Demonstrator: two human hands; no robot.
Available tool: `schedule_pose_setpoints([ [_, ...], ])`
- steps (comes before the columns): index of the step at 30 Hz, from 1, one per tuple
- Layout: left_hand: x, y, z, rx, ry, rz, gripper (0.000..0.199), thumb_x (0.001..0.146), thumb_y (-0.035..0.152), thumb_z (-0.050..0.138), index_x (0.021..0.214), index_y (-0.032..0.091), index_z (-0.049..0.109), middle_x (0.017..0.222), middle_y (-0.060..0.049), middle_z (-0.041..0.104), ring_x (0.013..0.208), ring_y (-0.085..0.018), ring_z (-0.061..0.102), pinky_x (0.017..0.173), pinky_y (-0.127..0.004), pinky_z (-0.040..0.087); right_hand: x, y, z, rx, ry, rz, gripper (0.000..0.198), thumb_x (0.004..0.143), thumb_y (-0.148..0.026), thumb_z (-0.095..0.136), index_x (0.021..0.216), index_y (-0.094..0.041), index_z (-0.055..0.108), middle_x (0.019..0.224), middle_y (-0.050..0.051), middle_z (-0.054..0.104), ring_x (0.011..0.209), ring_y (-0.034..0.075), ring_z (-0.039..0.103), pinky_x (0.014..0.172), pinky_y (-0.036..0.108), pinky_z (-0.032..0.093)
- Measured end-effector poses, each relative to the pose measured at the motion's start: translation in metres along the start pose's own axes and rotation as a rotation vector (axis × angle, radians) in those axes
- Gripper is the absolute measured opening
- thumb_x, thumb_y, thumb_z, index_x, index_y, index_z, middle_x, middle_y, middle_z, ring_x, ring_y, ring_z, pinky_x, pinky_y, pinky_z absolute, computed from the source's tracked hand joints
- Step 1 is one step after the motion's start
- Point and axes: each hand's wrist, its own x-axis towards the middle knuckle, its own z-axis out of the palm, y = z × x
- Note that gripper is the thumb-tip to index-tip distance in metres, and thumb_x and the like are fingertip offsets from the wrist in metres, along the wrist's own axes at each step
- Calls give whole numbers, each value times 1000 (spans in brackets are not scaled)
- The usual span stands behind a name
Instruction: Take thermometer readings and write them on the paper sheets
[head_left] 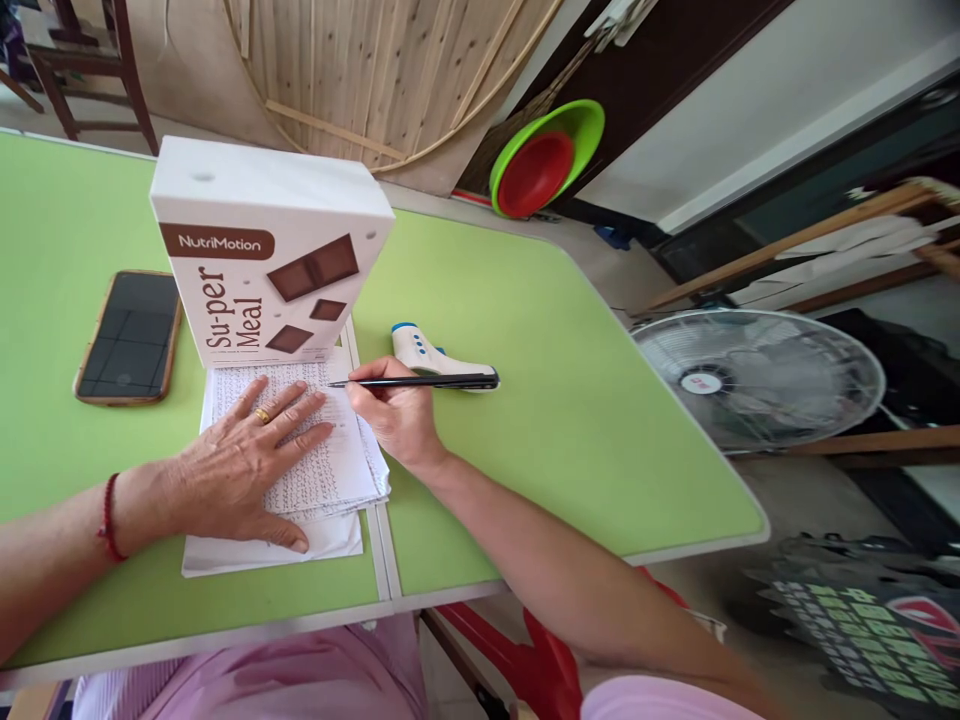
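My left hand [244, 465] lies flat with fingers spread on a stack of paper sheets [334, 475] covered in dense handwriting. A gold ring is on one finger and a red cord circles the wrist. In my right hand [397, 420] a black pen [442, 380] is pinched, its tip at the right part of the top sheet; whether it touches the paper I cannot tell. Right behind the papers stands a white box [259, 270] printed "NutriMotion Su-per Meal". Beyond the right hand lies a white and blue infrared thermometer [416, 347], partly hidden by the pen and hand.
A smartphone [129, 337] in a brown case rests left of the box on the green folding table [570, 450], whose seam runs beside the papers. Off the right edge stands a fan [757, 380]. Green and red basins [536, 175] lean by the wall; a red stool [551, 660] is below.
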Motion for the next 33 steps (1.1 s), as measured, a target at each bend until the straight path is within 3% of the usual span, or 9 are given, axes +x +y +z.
schedule_pose_setpoints([
  [12, 2, 3, -4, 8, -45, -14, 105, 77, 85, 50, 153, 14, 32, 162, -19, 14, 150, -40, 10, 119, -63, 2, 0, 6, -4, -152, -97, -337, 16, 83, -30, 59, 71, -21, 55, 61, -4, 59, 53, 10, 50, 52, 25, 41],
  [33, 1, 3, -2, 34, -30, -8, 104, 77, 82, 54, 153, 15, 31, 162, -18, 15, 150, -39, 9, 119, -62, 2, 1, 8, -3, -223, -100, -381, 15, 84, -25, 58, 70, -22, 52, 60, -5, 58, 51, 10, 49, 51, 23, 40],
])
